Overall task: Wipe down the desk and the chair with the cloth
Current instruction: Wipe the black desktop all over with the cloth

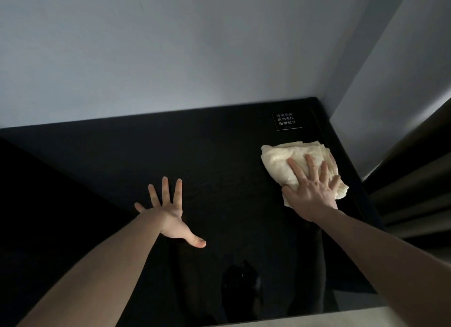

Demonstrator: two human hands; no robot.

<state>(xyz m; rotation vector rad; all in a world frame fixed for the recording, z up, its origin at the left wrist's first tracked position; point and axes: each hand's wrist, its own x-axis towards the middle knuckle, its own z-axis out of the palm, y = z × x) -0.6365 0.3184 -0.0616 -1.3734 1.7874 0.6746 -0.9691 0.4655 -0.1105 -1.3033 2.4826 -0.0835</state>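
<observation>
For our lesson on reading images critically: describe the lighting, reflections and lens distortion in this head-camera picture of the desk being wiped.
Head view: dim, cool light; the black desk is glossy, faintly mirroring the forearms near its front edge; the pale cloth under the right hand is brightest; the left hand spreads open; wide-angle lens bends the wall edges.

pretty dim room tbh. Plain pale grey-blue wall (pixel 170 46) straight ahead, meeting a second wall (pixel 390 82) at the right corner. Dark curtain folds (pixel 415 180) hang far right, and a pale strip of floor (pixel 341 319) shows below.
</observation>
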